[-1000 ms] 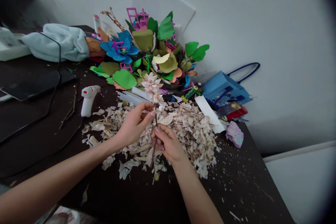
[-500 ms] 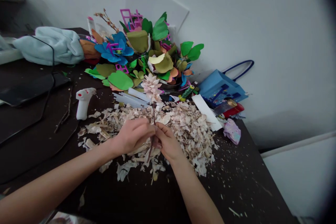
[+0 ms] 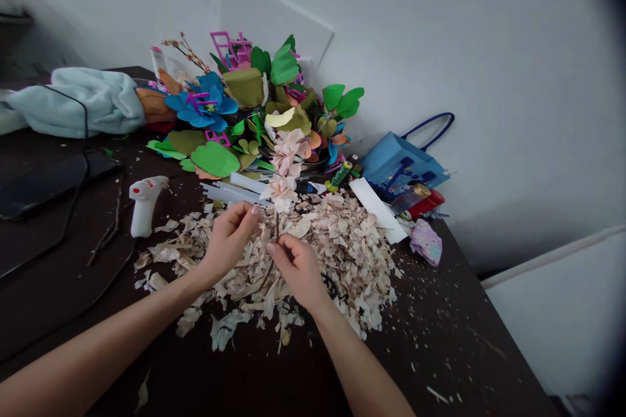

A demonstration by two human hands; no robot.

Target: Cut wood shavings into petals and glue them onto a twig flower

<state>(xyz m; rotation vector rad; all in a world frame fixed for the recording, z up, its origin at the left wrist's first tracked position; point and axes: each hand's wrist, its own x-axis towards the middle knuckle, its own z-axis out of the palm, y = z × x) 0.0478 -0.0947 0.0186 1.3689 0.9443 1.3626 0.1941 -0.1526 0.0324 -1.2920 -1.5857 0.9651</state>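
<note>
My right hand [image 3: 296,267] pinches the thin dark stem of a pale pink paper flower sprig [image 3: 285,166] and holds it upright above a heap of pale paper scraps [image 3: 342,241]. My left hand [image 3: 227,241] is beside it, fingers curled together in a pinch just below the lowest bloom; what they hold is too small to make out. Both hands hover over the dark table [image 3: 440,339].
A white glue gun [image 3: 143,203] stands left of the scraps, with clear glue sticks [image 3: 229,190] behind. A pile of coloured paper flowers and leaves [image 3: 244,104] lies against the wall. A blue bag [image 3: 403,166], a purple wad [image 3: 426,242] and a light blue cloth [image 3: 78,101] are nearby.
My left hand rose from the stem beside my right hand to a spot under the blooms. The sprig now stands a bit taller and shows a lower bloom.
</note>
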